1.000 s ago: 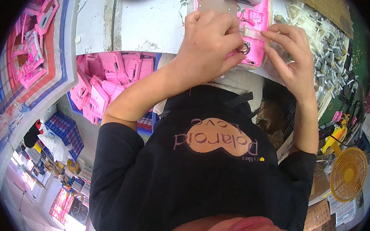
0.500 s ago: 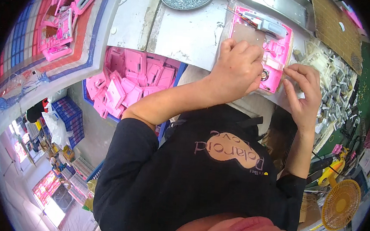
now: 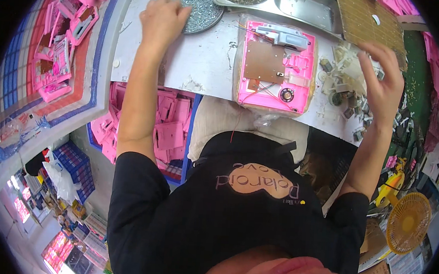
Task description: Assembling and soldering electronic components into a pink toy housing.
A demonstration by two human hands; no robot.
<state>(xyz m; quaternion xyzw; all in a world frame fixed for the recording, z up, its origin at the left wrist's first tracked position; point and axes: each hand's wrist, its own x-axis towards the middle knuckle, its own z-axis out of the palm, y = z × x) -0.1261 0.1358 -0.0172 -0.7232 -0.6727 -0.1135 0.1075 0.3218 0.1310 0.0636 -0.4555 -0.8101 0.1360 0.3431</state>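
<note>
My left hand (image 3: 162, 22) is at the left rim of a round tray (image 3: 202, 16) filled with small silvery screws. Its fingers are bent and pressed together at the tray's edge; whatever they pinch is hidden. In front of me lies an open pink plastic housing (image 3: 302, 99) on a padded wrap, holding a brown circuit board (image 3: 264, 62), a grey-white module (image 3: 292, 40), thin wires and a small round speaker (image 3: 286, 94). Over on the right, my right hand (image 3: 386, 84) is raised beside a heap of whitish plastic parts (image 3: 341, 76), thumb and fingers apart, with nothing visible in it.
A steel tray (image 3: 307, 11) with compartments stands at the back, beside a brown board (image 3: 369, 25). Below the table edge at left is a blue crate (image 3: 193, 135) of pink casings. More pink assemblies (image 3: 59, 52) lie on the far-left surface. A yellow fan (image 3: 409, 223) stands lower right.
My left hand has left the pink housing and swung left to the screw tray. My right hand has moved away from the housing's edge to the right. The housing's inside is now uncovered to view.
</note>
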